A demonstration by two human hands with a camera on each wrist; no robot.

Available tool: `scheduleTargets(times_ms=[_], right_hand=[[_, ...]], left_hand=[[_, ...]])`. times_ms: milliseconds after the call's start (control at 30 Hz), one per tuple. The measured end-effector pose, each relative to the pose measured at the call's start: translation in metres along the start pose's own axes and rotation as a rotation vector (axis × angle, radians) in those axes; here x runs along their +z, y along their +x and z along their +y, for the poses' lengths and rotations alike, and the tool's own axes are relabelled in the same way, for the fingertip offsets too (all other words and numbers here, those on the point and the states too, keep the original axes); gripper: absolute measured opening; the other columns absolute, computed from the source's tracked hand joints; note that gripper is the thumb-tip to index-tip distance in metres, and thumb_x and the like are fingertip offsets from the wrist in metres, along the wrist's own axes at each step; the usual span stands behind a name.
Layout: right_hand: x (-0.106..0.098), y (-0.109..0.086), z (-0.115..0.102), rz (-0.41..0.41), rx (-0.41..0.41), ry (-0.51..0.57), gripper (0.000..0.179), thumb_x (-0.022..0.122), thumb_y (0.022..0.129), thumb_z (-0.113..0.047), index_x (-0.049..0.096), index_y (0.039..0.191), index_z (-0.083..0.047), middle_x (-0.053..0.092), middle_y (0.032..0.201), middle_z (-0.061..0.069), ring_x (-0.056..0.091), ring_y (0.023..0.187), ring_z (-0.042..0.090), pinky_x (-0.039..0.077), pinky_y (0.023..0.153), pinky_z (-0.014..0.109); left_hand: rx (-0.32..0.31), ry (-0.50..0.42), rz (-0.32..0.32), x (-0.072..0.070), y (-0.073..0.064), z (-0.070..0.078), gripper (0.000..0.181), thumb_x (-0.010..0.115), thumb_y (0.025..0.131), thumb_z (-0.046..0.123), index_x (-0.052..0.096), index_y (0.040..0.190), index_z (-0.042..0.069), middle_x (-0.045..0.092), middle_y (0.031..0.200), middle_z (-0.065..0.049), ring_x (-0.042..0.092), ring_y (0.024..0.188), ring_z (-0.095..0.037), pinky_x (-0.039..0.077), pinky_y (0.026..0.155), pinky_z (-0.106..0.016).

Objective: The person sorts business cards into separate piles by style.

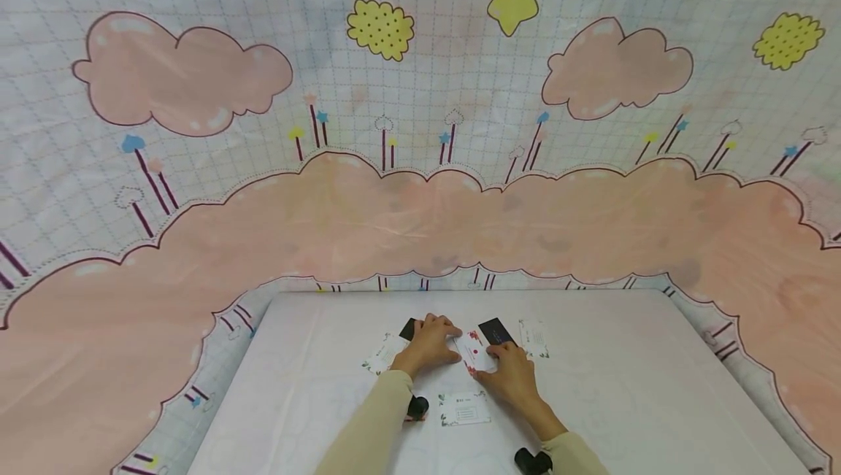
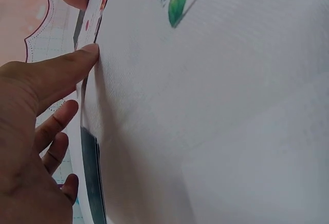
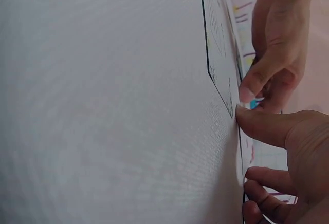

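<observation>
A white card (image 1: 471,349) with red flowers and a red dot lies between both hands at the middle of the white table. My left hand (image 1: 430,341) holds its left side, thumb near the lower corner and fingers near the upper one. The right hand (image 1: 515,376) holds the right side, with the thumb at the near corner. In the left wrist view, the left thumb (image 2: 85,54) touches the near edge of the card. A black card (image 1: 497,331) lies just behind the right hand, and another black card (image 1: 407,328) is partly hidden behind the left.
White cards with green leaf corners lie around: one card (image 1: 465,408) nearer the body, one card (image 1: 383,354) at left, one card (image 1: 534,338) at right. A patterned cloth (image 1: 420,227) hangs behind the table (image 1: 657,387). Black wrist cameras sit on both sleeves.
</observation>
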State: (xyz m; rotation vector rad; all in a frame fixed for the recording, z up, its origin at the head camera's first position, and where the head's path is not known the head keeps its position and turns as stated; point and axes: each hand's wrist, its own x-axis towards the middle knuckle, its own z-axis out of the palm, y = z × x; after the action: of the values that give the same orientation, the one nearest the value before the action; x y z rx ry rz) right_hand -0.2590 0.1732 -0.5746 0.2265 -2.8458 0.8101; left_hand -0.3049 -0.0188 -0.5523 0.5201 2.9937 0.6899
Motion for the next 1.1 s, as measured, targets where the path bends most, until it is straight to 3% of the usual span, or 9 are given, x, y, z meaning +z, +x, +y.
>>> scheduleTargets(times_ms=[467, 700, 1100], right_hand=[[0.000, -0.005, 0.002, -0.008, 0.005, 0.025, 0.054, 0.086, 0.069, -0.031, 0.070, 0.113, -0.003, 0.063, 0.108, 0.015, 0.058, 0.106, 0.036, 0.043, 0.085, 0.058], [0.000, -0.008, 0.003, 0.014, -0.009, 0.023, 0.060, 0.086, 0.069, -0.038, 0.068, 0.114, -0.003, 0.065, 0.109, 0.013, 0.060, 0.104, 0.033, 0.044, 0.084, 0.057], [-0.012, -0.015, 0.003, 0.028, -0.077, 0.086, 0.059, 0.088, 0.069, -0.026, 0.064, 0.118, -0.002, 0.064, 0.111, 0.013, 0.059, 0.104, 0.032, 0.046, 0.089, 0.057]], left_hand=[[0.021, -0.046, 0.033, 0.007, -0.005, 0.001, 0.044, 0.083, 0.077, 0.023, 0.069, 0.118, 0.017, 0.068, 0.105, 0.004, 0.052, 0.095, -0.012, 0.041, 0.095, -0.034], [0.039, -0.044, 0.051, 0.007, -0.010, 0.004, 0.042, 0.082, 0.079, 0.026, 0.069, 0.117, 0.017, 0.067, 0.101, 0.005, 0.050, 0.091, -0.010, 0.042, 0.090, -0.032], [0.069, -0.029, 0.129, -0.001, -0.021, 0.013, 0.042, 0.084, 0.076, 0.030, 0.068, 0.112, 0.016, 0.068, 0.099, 0.005, 0.053, 0.093, -0.012, 0.041, 0.091, -0.033]])
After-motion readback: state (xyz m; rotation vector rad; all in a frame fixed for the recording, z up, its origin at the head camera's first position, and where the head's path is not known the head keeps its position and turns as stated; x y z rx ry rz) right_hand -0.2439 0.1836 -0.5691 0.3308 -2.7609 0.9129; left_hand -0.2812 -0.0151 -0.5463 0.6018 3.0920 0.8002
